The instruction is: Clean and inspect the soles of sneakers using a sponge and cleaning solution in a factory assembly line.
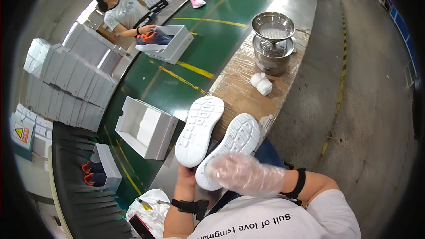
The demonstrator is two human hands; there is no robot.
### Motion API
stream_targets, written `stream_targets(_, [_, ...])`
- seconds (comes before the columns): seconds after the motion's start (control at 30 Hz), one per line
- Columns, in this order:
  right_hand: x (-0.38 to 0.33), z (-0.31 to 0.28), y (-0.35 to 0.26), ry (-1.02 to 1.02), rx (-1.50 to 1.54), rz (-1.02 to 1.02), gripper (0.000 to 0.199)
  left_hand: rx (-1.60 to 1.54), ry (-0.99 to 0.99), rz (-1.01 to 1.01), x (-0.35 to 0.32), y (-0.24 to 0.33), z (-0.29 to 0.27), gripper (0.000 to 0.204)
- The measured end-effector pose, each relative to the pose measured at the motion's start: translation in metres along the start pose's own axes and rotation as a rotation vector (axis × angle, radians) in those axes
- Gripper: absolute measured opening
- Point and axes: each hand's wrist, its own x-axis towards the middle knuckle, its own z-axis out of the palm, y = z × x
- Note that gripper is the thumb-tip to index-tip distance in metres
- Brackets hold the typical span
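A pair of shoes is turned with the white soles up in front of me: the left shoe (200, 130) and the right shoe (237, 139), side by side and tilted. My left hand (186, 175) grips them from below at the heels, most of its fingers hidden behind the soles. Over the heel of the right shoe lies my right hand (243, 173), in a loose clear plastic glove. Its fingers are bunched against the sole, and whatever they may hold is hidden by the crinkled plastic.
White cotton balls (261, 83) lie beside a steel dispenser with a dish (273, 28) on the wrapped bench (234, 102). An open white shoebox (148, 130) sits on the green conveyor (212, 53). Across it, a person (126, 11) handles dark shoes in a box. Another shoebox (108, 168) stands near black curtain strips.
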Motion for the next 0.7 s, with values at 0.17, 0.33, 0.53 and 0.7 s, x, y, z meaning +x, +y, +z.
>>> stream_targets(0.17, [-0.013, -0.011, 0.08, 0.041, -0.223, 0.246, 0.018, -0.035, 0.016, -0.046, -0.003, 0.002, -0.019, 0.055])
stream_targets(0.33, [-0.013, -0.01, 0.116, 0.048, 0.083, 0.859, 0.014, -0.059, -0.007, -0.068, 0.003, 0.001, -0.009, 0.051])
stream_targets(0.53, [0.027, 0.019, 0.004, 0.057, -0.021, 0.086, 0.013, -0.093, -0.022, -0.061, -0.001, 0.003, -0.004, 0.054])
stream_targets(0.7, [-0.002, -0.02, 0.095, 0.036, -0.298, 0.186, 0.015, -0.058, -0.054, -0.022, -0.002, 0.0, 0.005, 0.054])
